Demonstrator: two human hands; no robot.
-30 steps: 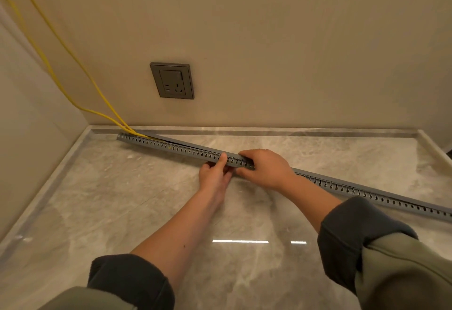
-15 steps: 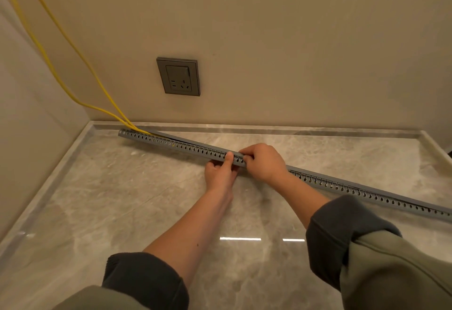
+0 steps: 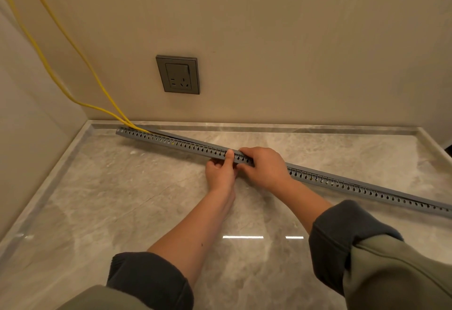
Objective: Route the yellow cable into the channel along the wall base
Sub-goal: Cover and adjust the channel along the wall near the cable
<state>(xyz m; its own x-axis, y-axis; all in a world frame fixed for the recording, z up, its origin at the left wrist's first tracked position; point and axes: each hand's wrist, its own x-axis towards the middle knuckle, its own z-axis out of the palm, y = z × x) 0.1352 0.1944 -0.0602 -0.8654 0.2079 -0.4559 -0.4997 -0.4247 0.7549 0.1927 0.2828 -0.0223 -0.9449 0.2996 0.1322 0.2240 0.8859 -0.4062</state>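
Both hands have crept slightly left along the channel [image 3: 186,146] versus 0.5 s back; otherwise I see no change. Head view: my left hand [image 3: 221,172] pinches the channel's near wall, thumb up on the slotted face. Right hand [image 3: 265,166] is clamped over the top just beside it. Yellow cable [image 3: 73,45], 2 strands, drops from upper left into the channel's left end near the corner. Channel lies angled on the marble floor [image 3: 122,212], away from the wall [image 3: 293,40], below the socket [image 3: 178,75].
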